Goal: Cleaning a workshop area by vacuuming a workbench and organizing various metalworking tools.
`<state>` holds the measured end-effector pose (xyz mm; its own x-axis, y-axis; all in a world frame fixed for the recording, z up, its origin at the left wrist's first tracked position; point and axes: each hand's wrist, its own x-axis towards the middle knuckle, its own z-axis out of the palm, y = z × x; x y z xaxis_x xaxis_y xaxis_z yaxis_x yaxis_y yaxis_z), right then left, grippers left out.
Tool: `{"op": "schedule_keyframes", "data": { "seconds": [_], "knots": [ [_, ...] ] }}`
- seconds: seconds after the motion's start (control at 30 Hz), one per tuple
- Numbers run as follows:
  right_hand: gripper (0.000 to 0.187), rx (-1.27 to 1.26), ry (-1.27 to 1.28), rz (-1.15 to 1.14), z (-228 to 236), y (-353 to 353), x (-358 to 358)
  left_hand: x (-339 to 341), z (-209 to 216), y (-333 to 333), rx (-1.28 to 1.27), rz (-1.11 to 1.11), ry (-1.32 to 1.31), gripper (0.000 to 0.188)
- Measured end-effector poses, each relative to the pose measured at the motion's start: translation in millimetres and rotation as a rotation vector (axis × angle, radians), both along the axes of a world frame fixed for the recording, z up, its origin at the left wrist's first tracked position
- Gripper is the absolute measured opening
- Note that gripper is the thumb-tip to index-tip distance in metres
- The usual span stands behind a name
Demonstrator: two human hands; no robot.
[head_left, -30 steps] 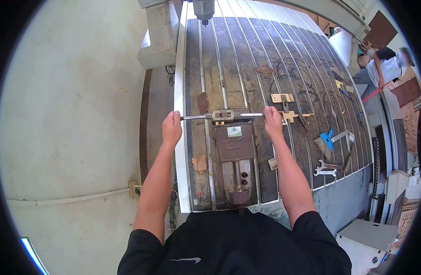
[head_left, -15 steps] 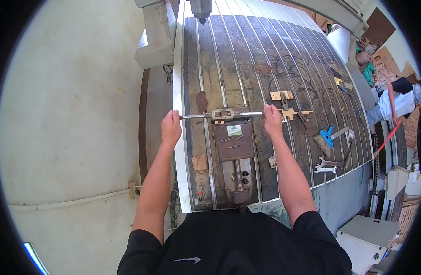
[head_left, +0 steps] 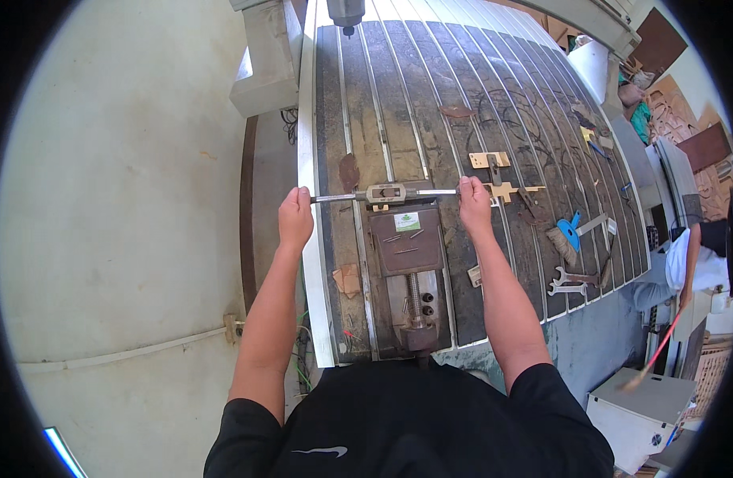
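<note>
A long two-handled tap wrench [head_left: 388, 193] lies crosswise over the far end of a brown machine vise [head_left: 426, 259]. My left hand [head_left: 295, 219] is closed around its left handle end, and my right hand [head_left: 475, 209] grips the right one. Both forearms reach forward, spread on either side of the vise. Whatever sits below the wrench's middle is hidden, apart from a bit of brass-coloured metal [head_left: 380, 208] beside it. On top of the vise rest a small white-and-green card [head_left: 406, 221] and several thin metal pins [head_left: 406, 251].
The vise stands on a slotted machine bed [head_left: 454, 263]. Right of it are yellow clamp pieces [head_left: 502, 191], a blue-handled brush [head_left: 568, 233] and open-end wrenches [head_left: 569, 279]. A spindle [head_left: 347, 12] hangs at the far end. Another person [head_left: 701, 263] holds a red-handled brush [head_left: 661, 342] at right.
My hands keep hold of the tap wrench, its position over the vise nearly unchanged. The other person at right has moved nearer, the red-handled brush now lower, over a grey cabinet.
</note>
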<state>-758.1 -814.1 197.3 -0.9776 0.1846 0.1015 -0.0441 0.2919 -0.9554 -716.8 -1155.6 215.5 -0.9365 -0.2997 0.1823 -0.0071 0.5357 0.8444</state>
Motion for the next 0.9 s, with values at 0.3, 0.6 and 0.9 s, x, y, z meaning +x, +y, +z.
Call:
{"op": "schedule_keyframes", "data": {
  "seconds": [0.3,0.6,0.9],
  "knots": [
    [0.035,0.032,-0.013,-0.005,-4.3,4.6,0.7,-2.7,-1.4,1.5,-0.006,-0.009,0.015,0.035],
    [0.036,0.034,0.014,-0.028,-4.4,2.5,2.4,-4.3,-0.5,1.0,0.038,-0.020,0.029,0.035],
    [0.034,0.032,0.011,-0.041,-4.6,2.3,6.6,-8.0,-3.4,-2.3,0.016,-0.038,0.014,0.034]
  ]
}}
